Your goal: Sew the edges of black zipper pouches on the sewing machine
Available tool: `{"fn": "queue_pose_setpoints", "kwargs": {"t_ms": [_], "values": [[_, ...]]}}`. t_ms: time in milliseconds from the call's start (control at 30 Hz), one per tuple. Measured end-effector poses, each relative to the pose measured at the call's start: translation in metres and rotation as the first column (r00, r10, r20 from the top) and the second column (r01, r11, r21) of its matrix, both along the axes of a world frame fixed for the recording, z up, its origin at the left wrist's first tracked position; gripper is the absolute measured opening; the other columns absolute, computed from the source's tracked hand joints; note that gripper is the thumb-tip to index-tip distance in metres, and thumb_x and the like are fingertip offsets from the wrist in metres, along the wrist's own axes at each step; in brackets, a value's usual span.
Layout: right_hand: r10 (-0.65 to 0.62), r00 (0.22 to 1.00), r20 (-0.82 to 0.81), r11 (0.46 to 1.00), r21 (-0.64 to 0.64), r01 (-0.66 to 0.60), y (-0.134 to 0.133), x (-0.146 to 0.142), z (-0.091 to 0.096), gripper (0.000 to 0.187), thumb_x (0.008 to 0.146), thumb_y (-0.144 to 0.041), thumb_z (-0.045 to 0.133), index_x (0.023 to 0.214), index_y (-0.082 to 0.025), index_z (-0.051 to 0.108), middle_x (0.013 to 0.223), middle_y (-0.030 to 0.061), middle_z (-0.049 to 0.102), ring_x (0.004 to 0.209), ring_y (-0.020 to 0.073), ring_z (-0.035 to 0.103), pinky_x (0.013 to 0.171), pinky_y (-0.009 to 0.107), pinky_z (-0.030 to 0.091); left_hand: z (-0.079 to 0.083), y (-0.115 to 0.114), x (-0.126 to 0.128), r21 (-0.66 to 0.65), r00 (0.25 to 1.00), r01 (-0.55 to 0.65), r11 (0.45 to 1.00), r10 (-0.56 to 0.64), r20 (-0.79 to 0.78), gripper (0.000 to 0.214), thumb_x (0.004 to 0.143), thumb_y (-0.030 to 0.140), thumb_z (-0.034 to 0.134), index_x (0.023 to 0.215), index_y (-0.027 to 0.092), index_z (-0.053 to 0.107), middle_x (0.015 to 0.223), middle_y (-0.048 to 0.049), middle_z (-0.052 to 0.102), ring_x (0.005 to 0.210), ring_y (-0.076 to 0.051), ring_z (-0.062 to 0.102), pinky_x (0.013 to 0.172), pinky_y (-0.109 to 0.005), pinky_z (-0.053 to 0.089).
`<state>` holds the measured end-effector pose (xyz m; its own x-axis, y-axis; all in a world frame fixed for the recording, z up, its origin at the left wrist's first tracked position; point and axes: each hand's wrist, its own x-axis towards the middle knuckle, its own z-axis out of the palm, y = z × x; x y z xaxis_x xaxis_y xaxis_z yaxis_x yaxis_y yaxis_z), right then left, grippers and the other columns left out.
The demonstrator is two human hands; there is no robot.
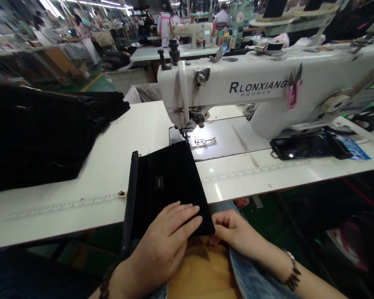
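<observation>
A black fabric pouch [174, 174] with a small dark label [159, 182] lies over the table's front edge, its far corner at the needle area of the white sewing machine [218, 83]. Along its left side runs a dark zipper strip [132, 195], with a metal zipper pull [122, 194] resting on the table. My left hand [171, 236] lies flat on the pouch's near part, fingers stretched out. At the pouch's near right corner, my right hand [226, 226] pinches the edge between thumb and curled fingers; the fingertips are partly hidden.
A pile of black pieces [40, 133] covers the table's left side. Pink-handled thread snips [294, 89] hang on the machine arm. A black phone [302, 147] lies at the right. A printed ruler strip [65, 206] runs along the table's front. Several people work behind.
</observation>
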<state>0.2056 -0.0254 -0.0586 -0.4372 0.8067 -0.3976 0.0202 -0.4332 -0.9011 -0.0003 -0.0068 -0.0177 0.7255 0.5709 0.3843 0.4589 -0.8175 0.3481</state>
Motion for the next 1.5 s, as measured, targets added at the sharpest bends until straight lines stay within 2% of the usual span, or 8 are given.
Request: {"fn": "queue_pose_setpoints", "kwargs": {"t_ms": [533,933,1033,1100,1167,1233,1333,1500], "values": [[0.056,0.994,0.096,0.998,0.029,-0.059,-0.002,0.001,0.018,0.015,0.073,-0.025,0.048,0.060,-0.018,0.046,0.056,-0.0014,0.055,0.053,0.0101,0.049,0.052,0.022,0.038,-0.004,0.000,0.006,0.072,0.996,0.078,0.994,-0.074,-0.050,0.029,0.085,0.003,0.035,0.103,0.006,0.057,0.093,-0.0119,0.061,0.080,-0.020,0.053,0.067,-0.035,0.051],[0.036,0.999,0.012,0.999,-0.023,-0.035,-0.006,-0.002,0.024,0.021,0.076,-0.031,0.052,0.062,-0.018,0.044,0.058,-0.0009,0.056,0.053,0.0097,0.051,0.053,0.022,0.039,0.003,0.004,0.011,0.115,0.991,0.114,0.987,-0.104,-0.088,0.016,0.085,0.009,0.045,0.095,0.005,0.057,0.075,-0.0081,0.058,0.069,-0.019,0.053,0.059,-0.033,0.050],[0.092,0.987,0.131,0.988,0.109,-0.106,-0.009,0.004,0.028,0.019,0.077,-0.025,0.052,0.061,-0.017,0.046,0.054,-0.0031,0.052,0.049,0.0088,0.047,0.049,0.021,0.037,0.003,0.004,0.009,0.153,0.992,0.126,0.980,-0.120,-0.047,0.013,0.084,0.007,0.049,0.094,0.004,0.057,0.074,-0.0080,0.058,0.069,-0.018,0.054,0.059,-0.033,0.049],[0.036,0.948,0.317,0.902,0.398,-0.167,-0.010,0.011,0.030,0.018,0.079,-0.020,0.053,0.062,-0.017,0.049,0.055,-0.0027,0.050,0.051,0.0094,0.046,0.048,0.021,0.036,0.005,0.004,0.008,0.155,0.992,0.126,0.980,-0.121,-0.039,0.014,0.084,0.006,0.050,0.095,0.003,0.057,0.074,-0.0080,0.059,0.069,-0.018,0.054,0.059,-0.032,0.050],[-0.151,0.888,0.435,0.667,0.707,-0.233,-0.011,0.016,0.032,0.011,0.080,-0.017,0.054,0.069,-0.015,0.054,0.063,0.0008,0.053,0.060,0.0120,0.049,0.053,0.024,0.038,0.007,0.005,0.007,0.155,0.992,0.120,0.981,-0.115,-0.042,0.014,0.084,0.007,0.049,0.095,0.004,0.057,0.075,-0.0079,0.060,0.068,-0.017,0.054,0.059,-0.032,0.050],[-0.294,0.843,0.450,0.405,0.858,-0.317,-0.009,0.019,0.034,0.007,0.082,-0.016,0.054,0.085,-0.011,0.058,0.074,0.0058,0.057,0.068,0.0151,0.051,0.058,0.027,0.041,0.008,0.005,0.007,0.155,0.994,0.112,0.982,-0.108,-0.033,0.014,0.086,0.007,0.046,0.094,0.004,0.057,0.074,-0.0076,0.060,0.068,-0.017,0.055,0.059,-0.032,0.050],[-0.303,0.823,0.480,0.177,0.877,-0.446,-0.004,0.016,0.039,0.017,0.085,-0.010,0.048,0.099,-0.006,0.058,0.082,0.0100,0.061,0.073,0.0170,0.054,0.063,0.030,0.043,0.009,0.004,0.007,0.158,0.995,0.099,0.982,-0.098,-0.014,0.014,0.086,0.007,0.046,0.092,0.004,0.057,0.073,-0.0077,0.060,0.068,-0.017,0.055,0.058,-0.032,0.051],[-0.373,0.762,0.529,-0.039,0.812,-0.583,0.002,0.007,0.059,0.035,0.090,-0.001,0.025,0.093,-0.006,0.060,0.072,0.0073,0.064,0.068,0.0166,0.057,0.067,0.032,0.043,0.015,0.004,0.002,0.136,0.995,0.101,0.985,-0.102,-0.002,0.018,0.088,0.007,0.042,0.096,0.003,0.058,0.075,-0.0081,0.060,0.070,-0.017,0.056,0.063,-0.032,0.052]]}}
